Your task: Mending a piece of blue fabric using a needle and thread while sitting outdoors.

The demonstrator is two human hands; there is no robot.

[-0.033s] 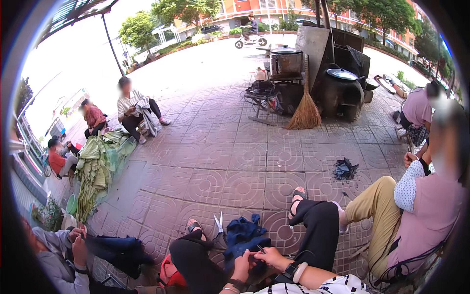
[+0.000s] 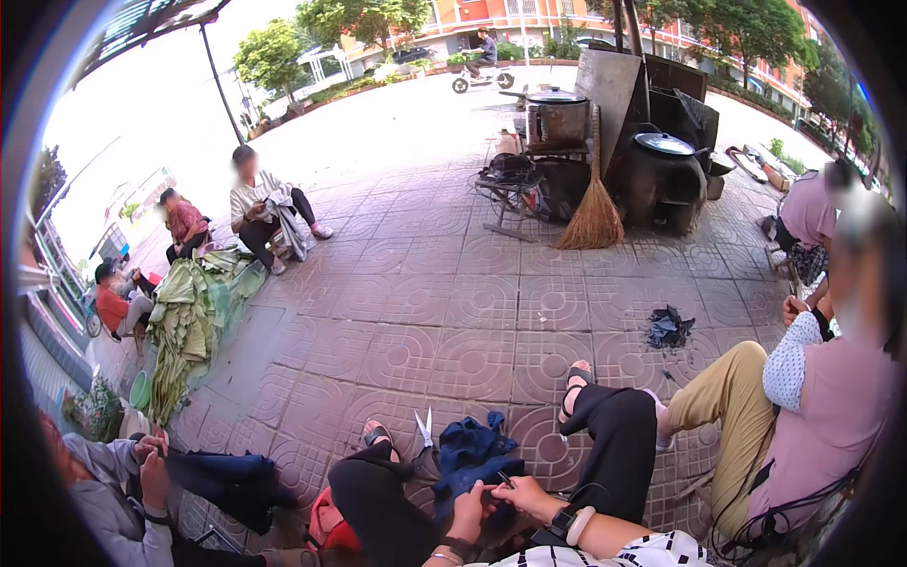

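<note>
Dark blue cloth (image 2: 480, 452) hangs bunched between my knees, down to the paving. My left hand (image 2: 468, 510) is closed at its near end, thumb and fingers pinching the fabric. Close beside it, my right hand (image 2: 525, 497) is closed round a small, thin dark tool (image 2: 506, 480), its tip pointing up and left; its exact kind is too small to make out. The two hands nearly meet, and the fabric under them is partly hidden. Scissors (image 2: 425, 429) stand just left of the cloth, their blades apart and pointing away from me.
A person in pink (image 2: 817, 416) sits close at my right. Another in grey (image 2: 104, 487) holds dark cloth at my left. Ahead are a straw broom (image 2: 590, 222), a sooty stove (image 2: 661, 189) and dark scraps (image 2: 669, 327). Large green leaves (image 2: 184, 312) lie piled at left.
The whole view has shifted very slightly. My hands and the cloth keep the same position.
</note>
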